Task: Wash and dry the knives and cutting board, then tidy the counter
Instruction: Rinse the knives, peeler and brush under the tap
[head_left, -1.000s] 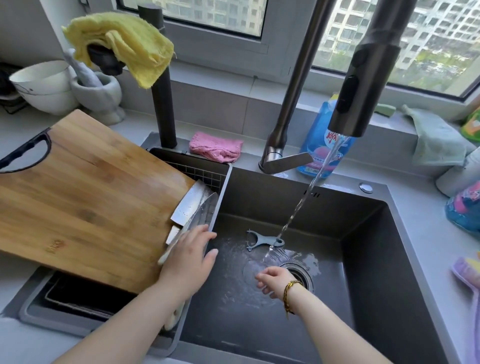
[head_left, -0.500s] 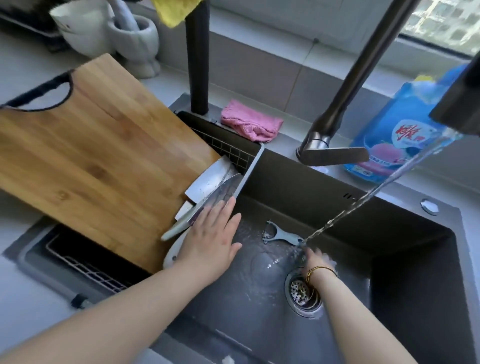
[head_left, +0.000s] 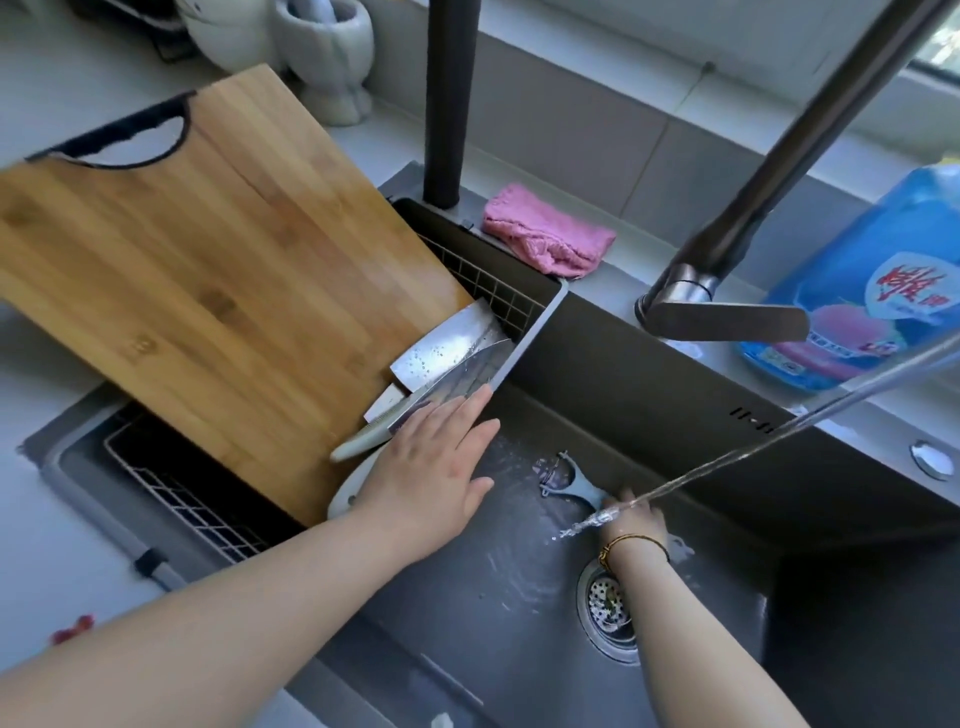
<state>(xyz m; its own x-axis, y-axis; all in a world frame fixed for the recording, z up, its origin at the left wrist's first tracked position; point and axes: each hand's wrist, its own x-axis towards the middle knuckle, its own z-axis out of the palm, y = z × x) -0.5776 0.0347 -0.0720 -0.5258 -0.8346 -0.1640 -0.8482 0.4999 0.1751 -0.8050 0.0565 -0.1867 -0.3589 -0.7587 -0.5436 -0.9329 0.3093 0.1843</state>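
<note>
Carefully: two wet steel knives (head_left: 447, 358) with pale handles lie under the left hand (head_left: 426, 467), flat and spread, beside the bamboo cutting board (head_left: 208, 270); lift by handles. Farther off, the right hand (head_left: 631, 519), grip unclear, meets the grey peeler (head_left: 563, 478).

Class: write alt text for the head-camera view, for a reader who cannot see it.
The left hand lies flat on wet knives beside a cutting board; the right hand touches a peeler in the sink under running water.

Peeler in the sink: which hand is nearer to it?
Right. The right hand is at the handle of the peeler; the left hand lies flat on the knives, apart from it.
</note>
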